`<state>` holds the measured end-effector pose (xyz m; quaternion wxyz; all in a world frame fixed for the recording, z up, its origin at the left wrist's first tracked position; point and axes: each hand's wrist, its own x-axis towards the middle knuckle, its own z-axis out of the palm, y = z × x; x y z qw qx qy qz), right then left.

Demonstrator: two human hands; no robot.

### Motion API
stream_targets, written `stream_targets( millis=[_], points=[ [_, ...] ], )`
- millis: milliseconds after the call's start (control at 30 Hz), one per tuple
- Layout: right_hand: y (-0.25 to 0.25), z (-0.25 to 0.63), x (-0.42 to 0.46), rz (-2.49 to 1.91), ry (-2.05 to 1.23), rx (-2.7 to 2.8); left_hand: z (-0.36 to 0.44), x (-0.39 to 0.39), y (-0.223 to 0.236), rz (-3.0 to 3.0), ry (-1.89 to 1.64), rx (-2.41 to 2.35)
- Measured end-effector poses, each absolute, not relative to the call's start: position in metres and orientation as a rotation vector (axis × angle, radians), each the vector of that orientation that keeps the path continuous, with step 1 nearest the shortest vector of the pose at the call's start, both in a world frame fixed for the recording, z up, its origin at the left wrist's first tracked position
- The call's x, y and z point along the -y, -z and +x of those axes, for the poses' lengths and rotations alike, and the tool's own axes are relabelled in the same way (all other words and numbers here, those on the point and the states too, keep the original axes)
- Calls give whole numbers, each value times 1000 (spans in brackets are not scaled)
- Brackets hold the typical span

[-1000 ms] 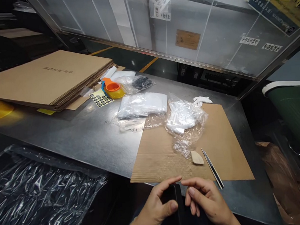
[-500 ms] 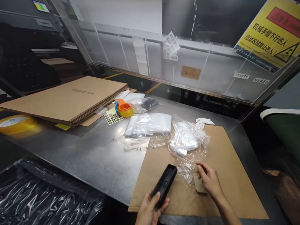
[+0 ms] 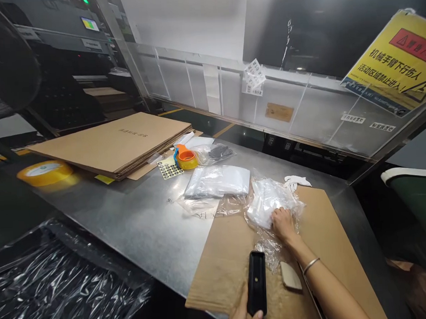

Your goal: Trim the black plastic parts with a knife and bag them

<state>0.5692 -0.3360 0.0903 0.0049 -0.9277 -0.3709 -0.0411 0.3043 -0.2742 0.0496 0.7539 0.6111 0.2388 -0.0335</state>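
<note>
My left hand (image 3: pixel 243 313) grips a long black plastic part (image 3: pixel 256 282), a narrow hollow shell with a small light spot inside, held above the cardboard sheet (image 3: pixel 224 262). Farther forward, my right hand (image 3: pixel 283 224) has its fingers curled onto the heap of clear plastic bags (image 3: pixel 266 199); the fingertips are partly hidden. A crumpled clear film tail hangs from that heap toward me. Beside my right forearm lies a small beige pad (image 3: pixel 290 276) with rounded corners.
A flat stack of clear bags (image 3: pixel 219 180) lies left of the heap, with a white glove (image 3: pixel 297 181) behind it. Orange tape dispenser (image 3: pixel 186 157), dotted sticker sheet (image 3: pixel 170 167), yellow tape roll (image 3: pixel 46 172) and stacked cardboard (image 3: pixel 116 140) sit left. A transparent barrier (image 3: pixel 231 95) stands behind.
My right hand has moved forward from beside the beige pad onto the bag heap. My left hand has shifted right and nearer, turning the black part more upright in view. The camera view has shifted.
</note>
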Motion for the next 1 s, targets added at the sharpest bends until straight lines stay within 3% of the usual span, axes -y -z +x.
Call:
stream_targets(
  millis=[200,767,1000],
  points=[
    [-83,572,346,-2974,187,1218,298,284,-37,1648,31,-548],
    [-91,570,353,-2869,173,1032,295,271,-46,1796,-277,-523],
    [-111,504,348,-2807,12,943,289,267,-48,1779,-283,-543]
  ],
)
